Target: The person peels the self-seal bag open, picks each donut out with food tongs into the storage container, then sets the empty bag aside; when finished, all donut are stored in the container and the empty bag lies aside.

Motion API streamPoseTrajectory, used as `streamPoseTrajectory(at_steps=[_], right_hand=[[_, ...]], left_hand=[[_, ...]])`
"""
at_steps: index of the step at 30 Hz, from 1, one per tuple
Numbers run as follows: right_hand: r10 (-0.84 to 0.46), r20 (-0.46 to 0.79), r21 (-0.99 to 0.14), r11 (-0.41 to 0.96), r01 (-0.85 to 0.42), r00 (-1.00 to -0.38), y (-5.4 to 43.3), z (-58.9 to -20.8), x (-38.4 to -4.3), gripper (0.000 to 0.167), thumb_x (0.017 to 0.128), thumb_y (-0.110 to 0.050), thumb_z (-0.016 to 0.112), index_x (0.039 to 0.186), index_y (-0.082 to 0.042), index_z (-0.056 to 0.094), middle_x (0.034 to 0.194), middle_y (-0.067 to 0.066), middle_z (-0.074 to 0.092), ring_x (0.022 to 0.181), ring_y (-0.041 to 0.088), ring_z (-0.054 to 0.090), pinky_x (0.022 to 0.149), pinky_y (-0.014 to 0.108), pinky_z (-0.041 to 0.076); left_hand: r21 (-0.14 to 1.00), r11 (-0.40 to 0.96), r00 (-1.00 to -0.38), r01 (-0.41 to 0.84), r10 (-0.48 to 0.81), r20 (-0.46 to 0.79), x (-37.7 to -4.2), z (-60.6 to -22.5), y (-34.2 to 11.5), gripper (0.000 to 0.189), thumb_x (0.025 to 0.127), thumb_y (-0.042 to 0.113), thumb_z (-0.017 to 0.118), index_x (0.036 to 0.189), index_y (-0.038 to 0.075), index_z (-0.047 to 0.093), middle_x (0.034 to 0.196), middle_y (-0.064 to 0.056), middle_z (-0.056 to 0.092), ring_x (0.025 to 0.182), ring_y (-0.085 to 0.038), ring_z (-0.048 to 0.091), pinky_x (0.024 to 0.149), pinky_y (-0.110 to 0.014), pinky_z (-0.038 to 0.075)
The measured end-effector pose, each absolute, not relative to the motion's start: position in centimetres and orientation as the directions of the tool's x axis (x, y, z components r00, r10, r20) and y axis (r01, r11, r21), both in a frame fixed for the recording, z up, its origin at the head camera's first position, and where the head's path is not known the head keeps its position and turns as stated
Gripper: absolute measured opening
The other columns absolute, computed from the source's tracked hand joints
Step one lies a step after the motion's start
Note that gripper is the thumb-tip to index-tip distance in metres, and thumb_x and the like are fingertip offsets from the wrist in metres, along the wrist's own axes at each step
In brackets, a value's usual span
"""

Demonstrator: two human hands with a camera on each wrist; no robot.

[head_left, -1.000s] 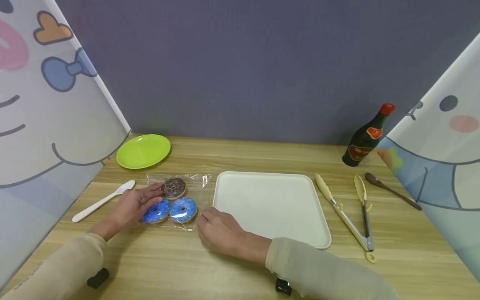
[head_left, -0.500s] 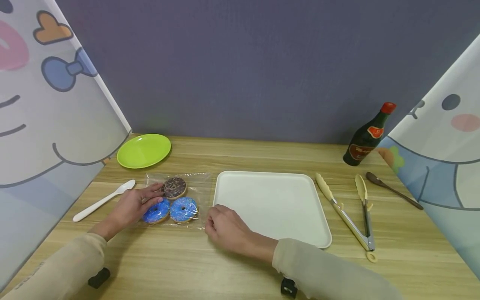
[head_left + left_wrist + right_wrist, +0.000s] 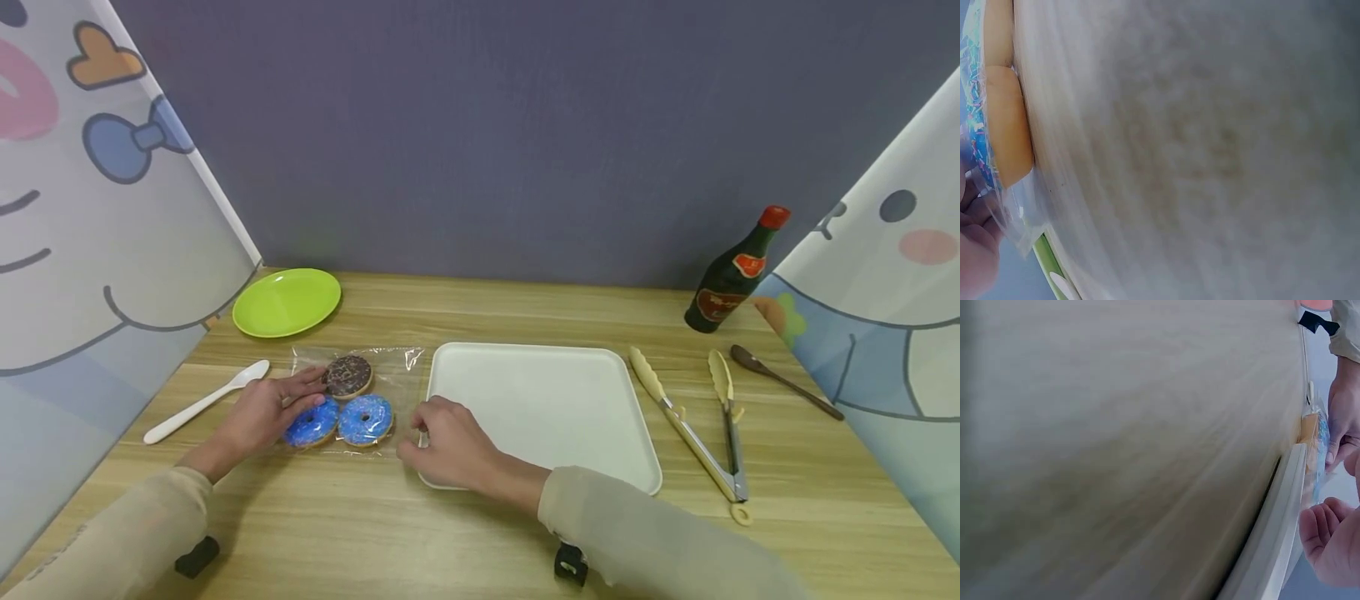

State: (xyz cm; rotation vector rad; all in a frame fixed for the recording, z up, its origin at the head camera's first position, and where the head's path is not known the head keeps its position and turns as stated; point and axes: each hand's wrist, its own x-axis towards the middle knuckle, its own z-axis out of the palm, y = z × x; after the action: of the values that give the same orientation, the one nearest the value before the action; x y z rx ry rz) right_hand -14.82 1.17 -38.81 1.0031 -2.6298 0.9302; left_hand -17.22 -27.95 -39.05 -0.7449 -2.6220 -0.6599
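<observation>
A clear plastic bag (image 3: pixel 405 379) lies flat on the table with three doughnuts inside. One is a chocolate doughnut (image 3: pixel 349 377); two are blue-iced, a left blue doughnut (image 3: pixel 311 423) and a right blue doughnut (image 3: pixel 365 419). My left hand (image 3: pixel 273 408) rests on the bag's left side, its extended fingers over the left blue doughnut and reaching the chocolate one. At the bag's right edge is my right hand (image 3: pixel 453 442), over the near-left corner of the white tray (image 3: pixel 547 408). Its thumb and index finger stand apart; the other fingers (image 3: pixel 1322 525) are curled, with nothing visibly held.
A lime-green plate (image 3: pixel 287 302) stands at the back left, with a white spoon (image 3: pixel 206 403) in front of it. Right of the tray lie spread tongs (image 3: pixel 701 446) and a dark wooden spoon (image 3: pixel 787 383). A dark bottle (image 3: pixel 731 279) stands at the back right.
My right hand has shifted right from the bag's near-right corner, then slightly away from me, and its thumb and index finger have parted. The left hand stays in place.
</observation>
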Motion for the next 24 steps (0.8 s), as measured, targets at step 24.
streamPoseTrajectory(at_steps=[24], right_hand=[[-0.489,0.3,-0.63,0.543,-0.555,-0.819,1.6,-39.7,-16.3,0.016,0.079,-0.007,0.059,0.065,-0.014,0.057,0.063,-0.012,0.05,0.059,0.003,0.048,0.055,0.016,0.041]], left_hand=[[0.354,0.769,-0.811,0.532,0.344,0.473,-17.3,-39.4,-27.8,0.028,0.078,0.006,0.076,0.104,-0.004,0.071,0.105,-0.018,0.067,0.083,-0.037,0.066,0.063,-0.047,0.052]])
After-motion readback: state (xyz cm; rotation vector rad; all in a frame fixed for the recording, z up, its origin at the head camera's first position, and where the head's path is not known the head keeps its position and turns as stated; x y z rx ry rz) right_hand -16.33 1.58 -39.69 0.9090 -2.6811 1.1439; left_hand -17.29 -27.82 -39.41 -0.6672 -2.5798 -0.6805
